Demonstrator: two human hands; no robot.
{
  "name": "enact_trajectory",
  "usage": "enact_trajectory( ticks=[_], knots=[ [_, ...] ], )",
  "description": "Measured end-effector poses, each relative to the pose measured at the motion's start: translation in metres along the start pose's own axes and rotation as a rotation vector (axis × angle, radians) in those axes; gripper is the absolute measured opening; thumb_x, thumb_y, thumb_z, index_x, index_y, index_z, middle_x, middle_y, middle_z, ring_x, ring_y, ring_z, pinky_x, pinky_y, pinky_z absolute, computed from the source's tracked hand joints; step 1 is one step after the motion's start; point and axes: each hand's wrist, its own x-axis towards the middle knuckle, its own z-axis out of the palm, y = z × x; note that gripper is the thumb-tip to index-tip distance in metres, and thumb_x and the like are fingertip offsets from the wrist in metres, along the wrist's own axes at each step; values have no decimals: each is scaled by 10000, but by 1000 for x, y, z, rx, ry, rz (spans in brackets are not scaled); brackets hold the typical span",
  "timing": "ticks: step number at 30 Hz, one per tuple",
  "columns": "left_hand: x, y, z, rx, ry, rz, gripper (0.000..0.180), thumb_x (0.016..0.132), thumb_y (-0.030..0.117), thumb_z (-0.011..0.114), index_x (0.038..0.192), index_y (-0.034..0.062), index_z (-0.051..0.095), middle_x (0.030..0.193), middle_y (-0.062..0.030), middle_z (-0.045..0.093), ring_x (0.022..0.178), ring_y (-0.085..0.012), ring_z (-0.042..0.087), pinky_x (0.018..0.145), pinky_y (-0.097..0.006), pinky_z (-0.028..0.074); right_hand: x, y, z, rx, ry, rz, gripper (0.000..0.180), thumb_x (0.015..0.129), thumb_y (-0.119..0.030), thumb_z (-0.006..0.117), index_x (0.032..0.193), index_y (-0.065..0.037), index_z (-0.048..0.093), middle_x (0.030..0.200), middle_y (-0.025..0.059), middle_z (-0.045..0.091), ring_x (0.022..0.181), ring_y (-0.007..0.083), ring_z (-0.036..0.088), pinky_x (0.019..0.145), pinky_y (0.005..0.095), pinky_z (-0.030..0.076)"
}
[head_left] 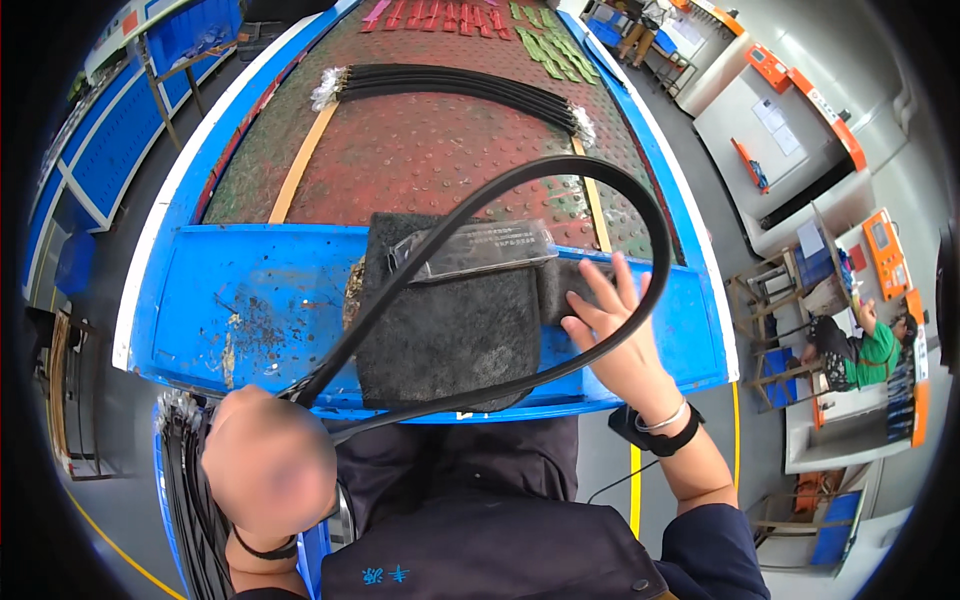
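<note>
A long black flexible tube (500, 191) is bent into a large loop above the workbench. Both strands of the loop run down to my left hand (268, 460), which is closed around them at the lower left; its fingers are blurred. My right hand (622, 335) is open at the loop's right side, fingers spread, with the tube passing across the palm. Below the loop lies a dark grey cloth pad (450, 335) on the blue bench edge. A clear plastic box (480, 250) rests on the pad's far part, beside a small dark block (565, 290).
Several black tubes with clear-wrapped ends (450, 80) lie across the red studded bench top (420, 160). Red strips (435, 17) and green strips (555, 50) lie farther back. More black tubes (185, 490) hang at my left. A person in green (875, 350) sits far right.
</note>
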Motion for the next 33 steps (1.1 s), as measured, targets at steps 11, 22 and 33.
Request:
enact_trajectory(
  ticks=[11,22,33],
  knots=[
    [16,19,30,129,-70,378,184,526,104,665,693,127,593,705,-24,493,500,-122,420,444,-236,303,-33,-52,-94,181,516,-389,401,907,-433,379,970,-180,684,1327,171,387,1285,439,233,1056,565,118],
    [12,26,36,176,-29,469,136,546,107,626,662,147,568,680,-1,475,497,-96,371,443,-220,258,-25,-92,-88,128,343,-556,610,555,-522,628,1104,-258,650,1360,27,395,1297,492,104,1019,635,-49],
    [11,25,35,179,-9,502,138,512,121,602,642,138,560,669,2,464,496,-91,357,447,-216,244,-15,-96,-97,453,244,-486,395,752,-405,543,1052,-188,679,1313,115,450,1289,486,157,1024,604,-12]
  ],
)
